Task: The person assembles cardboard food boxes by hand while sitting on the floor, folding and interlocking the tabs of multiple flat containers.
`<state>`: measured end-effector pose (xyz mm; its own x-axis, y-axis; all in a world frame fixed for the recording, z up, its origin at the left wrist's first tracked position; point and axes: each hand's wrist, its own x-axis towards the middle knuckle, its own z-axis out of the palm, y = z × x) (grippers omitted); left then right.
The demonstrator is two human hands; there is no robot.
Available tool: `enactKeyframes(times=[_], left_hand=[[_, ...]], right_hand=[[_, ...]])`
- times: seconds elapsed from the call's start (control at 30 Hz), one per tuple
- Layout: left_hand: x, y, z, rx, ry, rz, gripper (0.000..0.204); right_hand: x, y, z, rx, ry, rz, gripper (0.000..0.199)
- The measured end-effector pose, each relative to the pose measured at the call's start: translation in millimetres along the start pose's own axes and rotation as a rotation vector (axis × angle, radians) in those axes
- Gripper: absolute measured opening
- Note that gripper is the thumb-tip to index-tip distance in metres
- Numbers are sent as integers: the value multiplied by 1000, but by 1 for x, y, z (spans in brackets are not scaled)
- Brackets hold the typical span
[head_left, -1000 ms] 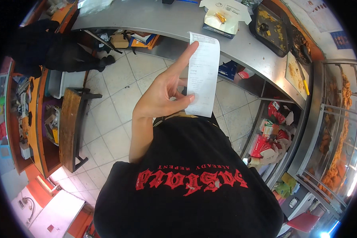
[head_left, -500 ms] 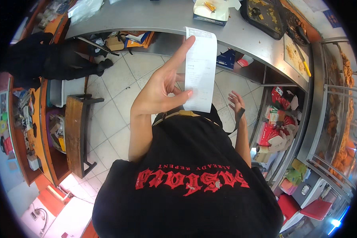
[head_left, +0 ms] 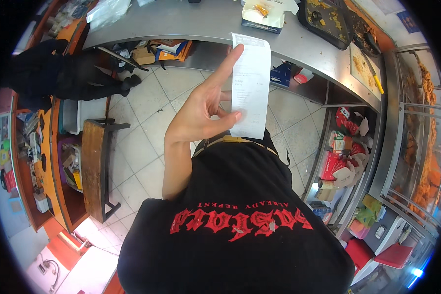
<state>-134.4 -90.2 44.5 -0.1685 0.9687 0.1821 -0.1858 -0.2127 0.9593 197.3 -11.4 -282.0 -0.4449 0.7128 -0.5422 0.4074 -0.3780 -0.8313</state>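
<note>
White paper, narrow and printed, the receipt [head_left: 251, 90] was in the left hand [head_left: 202, 111], in front of the person's body. The grip was spread but holding: the thumb lay near the strip's lower left edge, the forefinger reached up to its upper left edge, and the other fingers were partly hidden. I cannot tell how the right hand stood, as it was out of view. In the picture the receipt's top overlapped the counter [head_left: 191, 22] and its lower end came down to the belt [head_left: 236, 139], above a black shirt [head_left: 230, 176] with red lettering.

On the steel counter stood an open box [head_left: 261, 26] with a golden piece of food inside. To its right lay a dark tray [head_left: 323, 36] with yellow scraps, then a pale board [head_left: 359, 76] with crumbs and a yellow-handled knife [head_left: 379, 84]. Fried food [head_left: 426, 161] filled part of the glass case at far right, and red cartons [head_left: 334, 165] sat on a shelf beneath the counter. Left, on the tiled floor [head_left: 147, 132], stood a wooden bench [head_left: 92, 171], with a co-worker [head_left: 85, 68] in dark clothes beyond it
</note>
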Motion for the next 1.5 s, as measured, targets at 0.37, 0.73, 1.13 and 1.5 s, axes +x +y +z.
enactKeyframes(times=[0.37,0.73,1.13,1.5], left_hand=[[-15,-1,-9,15,57,79,95],[-24,-5,-13,-10,107,116,97],[-6,-9,-15,-11,65,72,103],[7,-22,-18,-51,94,-34,104]], right_hand=[[-38,-54,-19,11,-120,153,44],[-69,-87,-37,-22,-209,291,45],[-91,-99,-55,-14,-223,395,45],[-106,-101,-54,30,-209,444,45]])
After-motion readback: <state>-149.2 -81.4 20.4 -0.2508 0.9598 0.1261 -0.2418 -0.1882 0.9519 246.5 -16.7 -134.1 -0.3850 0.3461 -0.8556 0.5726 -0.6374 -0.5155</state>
